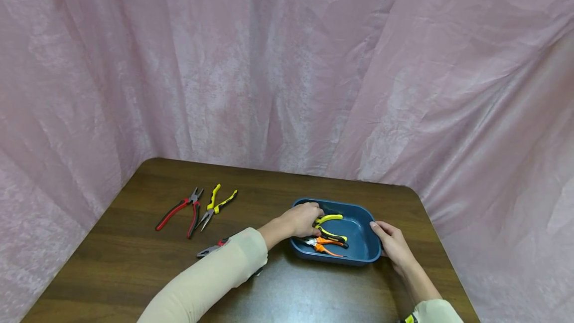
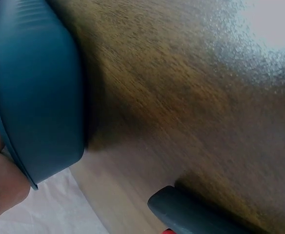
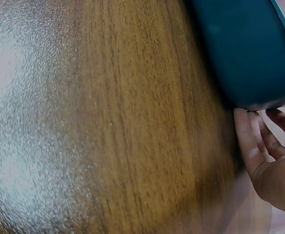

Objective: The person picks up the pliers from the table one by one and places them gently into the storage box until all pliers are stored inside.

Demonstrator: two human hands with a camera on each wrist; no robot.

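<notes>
Fingers of the left hand (image 1: 303,220) curl over yellow-handled pliers (image 1: 332,217) inside the blue tray (image 1: 361,239); grip cannot be determined. Right hand (image 1: 394,246) holds the tray's right rim. Orange-handled pliers (image 1: 321,241) lie nearer, inside. Left on the tabletop (image 1: 264,188): red-and-black pliers (image 1: 194,198), yellow long-nose pliers (image 1: 217,209) just beside.

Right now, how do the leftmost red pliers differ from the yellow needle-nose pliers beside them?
The red pliers have blunt jaws; the needle-nose pliers have slender, tapering ones. The red pliers' jaws point to the table's far side, the needle-nose pliers' to its near side. Both lie with handles spread.
</notes>
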